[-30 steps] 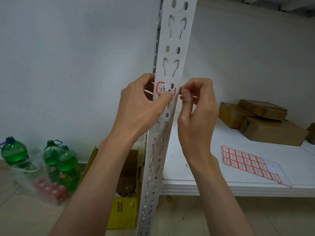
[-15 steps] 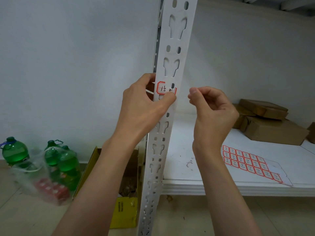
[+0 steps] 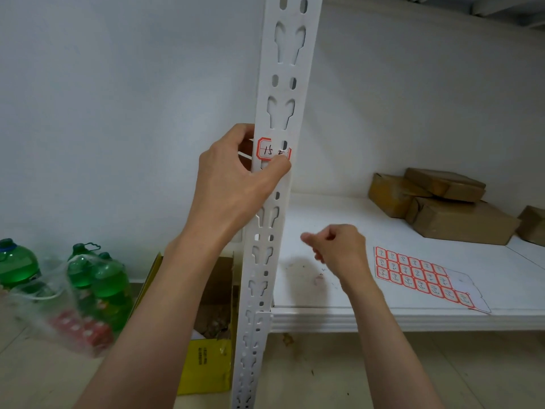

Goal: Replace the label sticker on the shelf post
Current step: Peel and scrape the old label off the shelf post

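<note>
The white slotted shelf post (image 3: pixel 274 202) is the landmark here, running from the top of the view down to the floor. On its front face sits the red-bordered label sticker (image 3: pixel 269 149) with dark handwriting, its right part torn or peeled so the red border there is ragged.

The left hand (image 3: pixel 233 178) is wrapped around the post just below and beside the sticker: fingers curl behind the post's left edge, and the thumb (image 3: pixel 278 166) presses on the front face at the sticker's lower right corner. This grip matches the 2 earlier frames.

The right hand (image 3: pixel 339 246) is what differs. 1 second ago it was pinching at the sticker's right edge; half a second ago it had drawn back a little to the right of the post; now it is well below the sticker, over the white shelf board (image 3: pixel 324 214) right of the post. Its fingers are curled with thumb against forefinger; whether a scrap is pinched there I cannot tell, as the hand is blurred.

Further right of the post, a sheet of red-bordered labels (image 3: pixel 418 273) lies flat on the shelf board, and brown packages (image 3: pixel 448 208) are stacked behind it. Left of the post, green bottles (image 3: pixel 97 276) in a clear bag stand on the floor, and a yellow carton (image 3: pixel 206 364) sits at the post's foot.
</note>
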Demonstrator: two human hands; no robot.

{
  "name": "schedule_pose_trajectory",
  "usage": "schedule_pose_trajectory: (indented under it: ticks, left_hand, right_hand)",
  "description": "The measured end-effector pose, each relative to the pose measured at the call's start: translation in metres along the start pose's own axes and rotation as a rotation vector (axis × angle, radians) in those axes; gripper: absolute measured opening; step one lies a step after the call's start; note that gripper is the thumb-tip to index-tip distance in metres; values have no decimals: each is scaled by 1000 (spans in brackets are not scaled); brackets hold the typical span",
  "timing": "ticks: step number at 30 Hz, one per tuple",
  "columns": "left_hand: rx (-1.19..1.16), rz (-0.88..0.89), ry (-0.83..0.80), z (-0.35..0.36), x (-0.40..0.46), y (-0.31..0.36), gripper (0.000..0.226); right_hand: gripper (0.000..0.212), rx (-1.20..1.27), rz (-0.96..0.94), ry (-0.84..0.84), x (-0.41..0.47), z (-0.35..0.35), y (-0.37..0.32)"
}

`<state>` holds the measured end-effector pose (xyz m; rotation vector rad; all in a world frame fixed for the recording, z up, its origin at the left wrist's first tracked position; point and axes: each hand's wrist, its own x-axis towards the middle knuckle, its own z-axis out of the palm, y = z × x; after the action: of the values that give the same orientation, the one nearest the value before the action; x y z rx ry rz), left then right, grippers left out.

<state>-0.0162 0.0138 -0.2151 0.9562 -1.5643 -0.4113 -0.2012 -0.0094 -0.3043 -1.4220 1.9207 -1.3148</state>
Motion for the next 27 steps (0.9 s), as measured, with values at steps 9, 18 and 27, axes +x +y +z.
schedule_pose_trajectory:
  ticks: [9,18,27]
  left_hand:
    - [8,5,-1,-1,1,-3,33]
    - [14,-45,131,11,0,1,27]
    - [134,-60,132,26,-2,10,29]
  right_hand:
    - [25,-237,14,19,11,1,27]
    - [36,-160,-121,207,11,3,13]
    - [24,273,-334,240,-10,3,-49]
